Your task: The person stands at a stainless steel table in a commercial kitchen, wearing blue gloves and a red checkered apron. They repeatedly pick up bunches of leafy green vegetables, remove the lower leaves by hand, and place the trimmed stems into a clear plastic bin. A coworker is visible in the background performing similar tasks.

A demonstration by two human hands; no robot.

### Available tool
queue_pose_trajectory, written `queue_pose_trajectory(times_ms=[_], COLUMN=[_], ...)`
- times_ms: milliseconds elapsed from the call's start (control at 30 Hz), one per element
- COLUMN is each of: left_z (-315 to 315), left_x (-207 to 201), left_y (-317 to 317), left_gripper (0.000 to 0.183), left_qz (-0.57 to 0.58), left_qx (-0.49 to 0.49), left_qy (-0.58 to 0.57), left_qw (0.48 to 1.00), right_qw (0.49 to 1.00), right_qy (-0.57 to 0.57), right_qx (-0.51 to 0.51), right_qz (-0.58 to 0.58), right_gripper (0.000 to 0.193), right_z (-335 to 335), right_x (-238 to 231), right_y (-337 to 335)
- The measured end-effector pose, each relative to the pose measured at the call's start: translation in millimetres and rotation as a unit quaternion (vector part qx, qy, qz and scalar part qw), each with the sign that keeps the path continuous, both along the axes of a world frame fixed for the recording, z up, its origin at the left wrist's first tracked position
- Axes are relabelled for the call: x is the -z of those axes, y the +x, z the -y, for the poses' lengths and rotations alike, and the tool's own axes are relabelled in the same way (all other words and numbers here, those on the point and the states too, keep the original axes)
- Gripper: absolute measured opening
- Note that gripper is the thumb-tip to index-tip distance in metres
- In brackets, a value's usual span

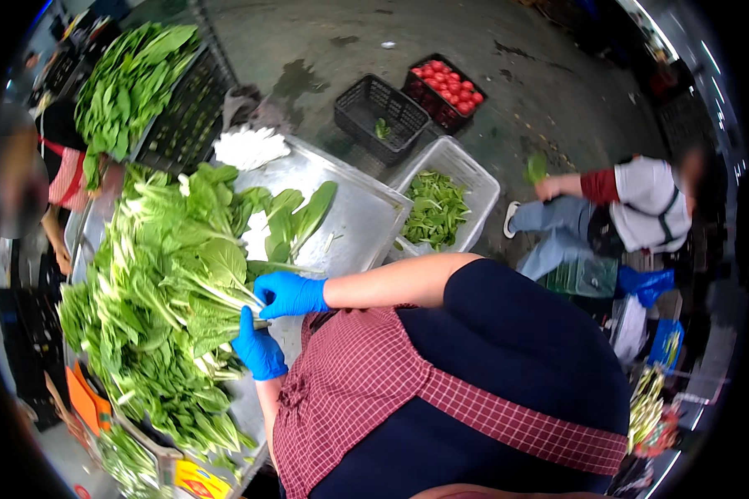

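Both my hands wear blue gloves and meet at the near edge of a large heap of leafy greens [141, 274] with pale stalks. My left hand [260, 349] is closed around the stalk ends of a few leafy greens [225, 270]. My right hand [291, 295] pinches the same stalks just above it, fingers curled in. The leaves spread away from my hands over the heap. Some loose broad leaves [308, 218] lie beyond my right hand on the metal table [354, 195].
A white crate [489, 187] of cut greens stands right of the table. Farther off are a black crate [349, 112] and a crate of tomatoes [448, 86]. A black crate of greens [175, 112] rises at the far left. Co-workers are at left and right [649, 204].
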State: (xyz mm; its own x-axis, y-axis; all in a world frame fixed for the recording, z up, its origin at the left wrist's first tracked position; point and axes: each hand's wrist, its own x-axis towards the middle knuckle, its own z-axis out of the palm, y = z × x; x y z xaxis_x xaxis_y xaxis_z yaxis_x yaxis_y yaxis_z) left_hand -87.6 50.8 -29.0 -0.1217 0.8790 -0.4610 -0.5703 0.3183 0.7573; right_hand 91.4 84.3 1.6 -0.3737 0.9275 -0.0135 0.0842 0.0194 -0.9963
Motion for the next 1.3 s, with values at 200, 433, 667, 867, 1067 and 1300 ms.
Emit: queue_pose_trajectory(times_ms=[200,433,667,867,1067,1300], left_z=[-3,-2,-5,-13,-12,-18], left_x=[-36,-58,-57,-40,-68,-32], left_y=[27,37,43,34,42,27], left_gripper=[0.028,0.029,0.034,0.037,0.043,0.043], left_qz=[-0.027,-0.012,0.073,0.025,0.040,0.019], left_qx=[0.055,0.020,0.186,0.179,0.192,0.158], left_qy=[-0.017,-0.007,-0.001,0.021,-0.062,-0.011], left_qw=[0.998,1.000,0.980,0.983,0.979,0.987], right_qw=[0.997,0.982,0.913,0.899,0.924,0.991], right_qy=[-0.018,0.086,0.316,0.337,0.325,-0.013], right_qx=[0.075,0.141,0.112,0.045,0.044,0.122], right_qz=[-0.029,0.095,0.231,0.277,0.199,-0.056], right_gripper=[0.024,0.019,0.016,0.012,0.022,0.018], right_z=[10,7,7,15,16,14], right_x=[0,-20,-8,-33,-16,9], right_y=[7,23,17,26,27,14])
